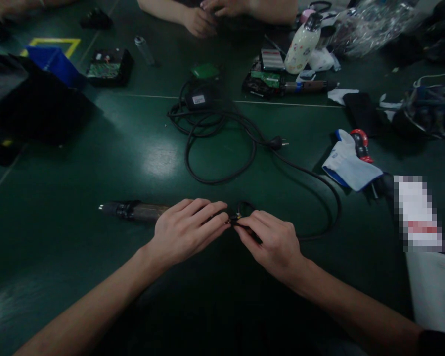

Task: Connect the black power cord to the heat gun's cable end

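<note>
L hand (187, 230): fingers nearly together atop cylindrical brown-and-black tool (144, 211), extending well left of them; clamped or not, can't tell. R hand (272, 237): thumb + index clamped on thin black cable end (239, 216), just right of L fingertips. Beyond fingers: looped black cord (215, 183) w/ 2-pin plug (276, 143); farther, to R, cream patterned bottle (302, 48).

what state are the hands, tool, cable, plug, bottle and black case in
Left hand, over the tool, grip hidden
Right hand, pinching a small dark part
Tool, lying flat, partly covered
Cable, loosely looped
Plug, unplugged, prongs bare
Bottle, upright, capped
Black case, open, green board showing
</note>
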Available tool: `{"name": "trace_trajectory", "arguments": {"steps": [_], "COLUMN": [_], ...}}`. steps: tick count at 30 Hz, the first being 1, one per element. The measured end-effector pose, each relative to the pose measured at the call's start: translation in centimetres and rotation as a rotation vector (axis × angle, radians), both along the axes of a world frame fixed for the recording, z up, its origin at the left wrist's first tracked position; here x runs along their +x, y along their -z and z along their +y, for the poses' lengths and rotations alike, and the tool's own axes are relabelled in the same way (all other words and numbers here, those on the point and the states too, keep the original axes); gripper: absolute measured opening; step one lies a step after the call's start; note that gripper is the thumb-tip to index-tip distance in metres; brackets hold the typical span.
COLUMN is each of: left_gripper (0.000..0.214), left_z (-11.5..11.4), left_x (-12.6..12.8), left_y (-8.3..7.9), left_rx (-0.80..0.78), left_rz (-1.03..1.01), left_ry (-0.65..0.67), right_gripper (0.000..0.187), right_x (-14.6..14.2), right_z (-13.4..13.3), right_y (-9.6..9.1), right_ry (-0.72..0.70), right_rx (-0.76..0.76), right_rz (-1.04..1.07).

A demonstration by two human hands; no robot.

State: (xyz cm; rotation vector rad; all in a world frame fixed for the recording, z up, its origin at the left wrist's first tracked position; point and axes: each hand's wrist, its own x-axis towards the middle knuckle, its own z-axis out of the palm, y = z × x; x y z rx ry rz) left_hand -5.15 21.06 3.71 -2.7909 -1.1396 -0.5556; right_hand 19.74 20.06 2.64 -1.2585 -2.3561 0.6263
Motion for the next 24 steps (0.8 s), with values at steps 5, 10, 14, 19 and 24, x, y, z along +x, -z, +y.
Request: {"name": "trace_trajectory", "arguments": {"steps": [5, 10, 14, 19, 24], "left_gripper": [0.030, 0.024, 0.026, 0.025, 0.025], "left_z": [0.05, 0.09, 0.08, 0.08, -0.03], "left_x": [0.00, -0.02, 0.01, 0.01, 0.02], "left_y": [0.01, 0.12, 0.16, 0.15, 0.05], "left_rx": [-0.028, -0.018, -0.026, -0.032, -0.034], "left_rz": [-0.022, -0.010, -0.013, -0.024, -0.017], "left_ry": [0.009, 0.010, -0.006, 0.010, -0.014], "right_gripper": [0.016, 0.015, 0.016, 0.016, 0.015], "right_x": [-0.01, 0.01, 0.03, 0.07, 0.06], "right_z": [0.02, -0.01, -0.02, 0.00, -0.01], "right_y": [-0.03, 0.07, 0.14, 0.08, 0.08], "right_ry": [-0.001, 0.001, 0.003, -0.008, -0.001], "right_rx": [0.004, 0.011, 0.007, 0.002, 0.020], "right_rz": [0.015, 0.013, 0.014, 0.018, 0.009]}}
